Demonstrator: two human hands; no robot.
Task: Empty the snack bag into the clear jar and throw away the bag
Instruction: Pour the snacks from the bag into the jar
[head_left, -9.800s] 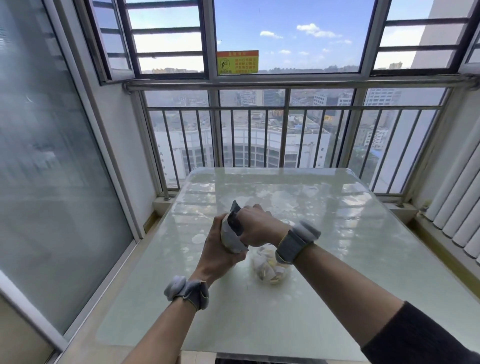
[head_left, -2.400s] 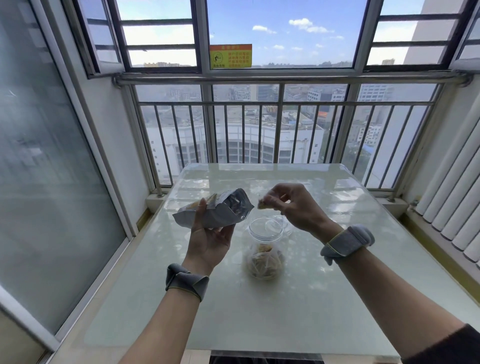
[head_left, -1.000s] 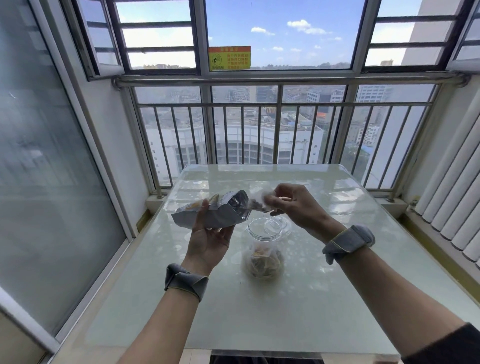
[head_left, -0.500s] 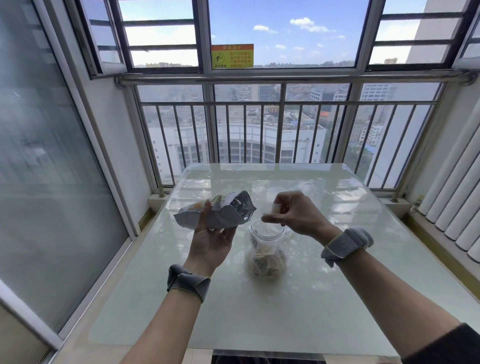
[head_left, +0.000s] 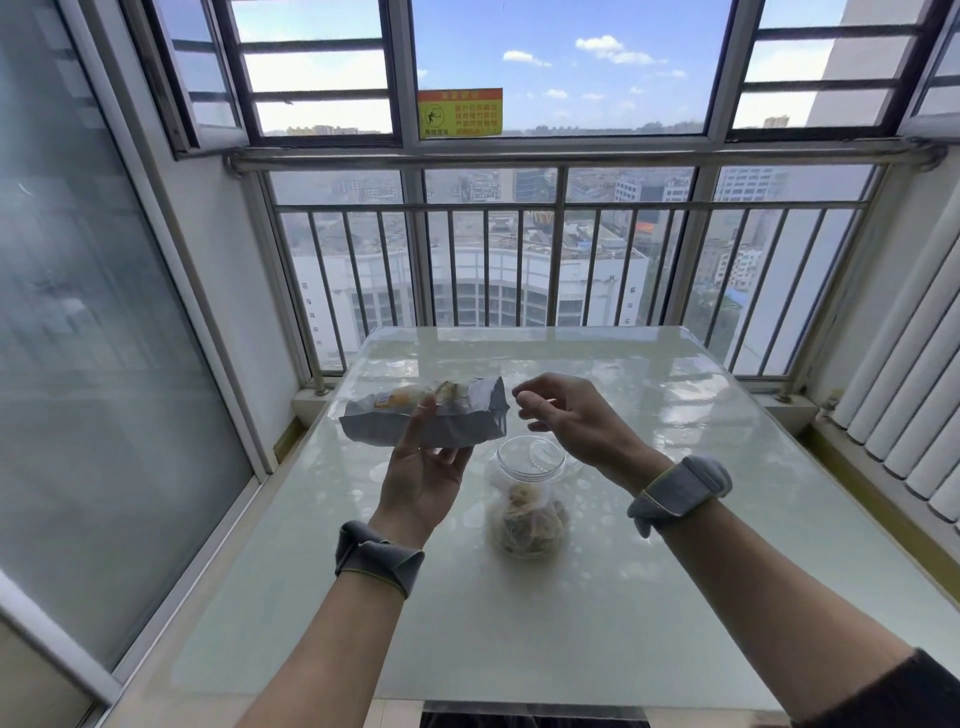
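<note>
Snack bag: a silver foil pouch lying roughly level in the air above the table, its open mouth pointing to the person's right, just up and left of the clear jar. The upper face of the bag shows a small blue and yellow-orange print; the writing there is too blurred to read. The left hand holds the bag from below, palm turned toward the camera, thumb and fingers closed around the pouch's middle.

The right hand hovers just beside the bag's mouth and above the jar's far rim. Its fingers are loosely curled, thumb and forefinger tips drawn close together; whether anything small sits between them cannot be told. It does not touch the bag or the jar.

The jar stands upright on the pale glass-topped table, lid off, with a heap of beige snack pieces filling its lower part. Both wrists wear grey fabric bands.

Beyond the table a metal railing fronts the balcony window. A sticker on the pane has an orange strip over a yellow field, with a small pictogram at the left and rows of red characters that are too small to read.
</note>
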